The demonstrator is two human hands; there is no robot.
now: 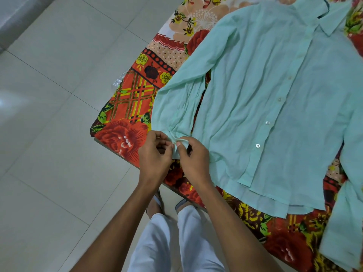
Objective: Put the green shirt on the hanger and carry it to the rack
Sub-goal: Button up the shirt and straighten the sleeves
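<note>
pale green cotton, the green shirt [275, 99] lies flat and face up on a bed covered by a red floral bedsheet [125, 107], collar far from the person and buttons along the front. both hands work at the cuff [177, 147] of one sleeve at the bed's near edge: the left hand [155, 154] and the right hand [194, 158] each pinch its fabric with curled fingers.
</note>
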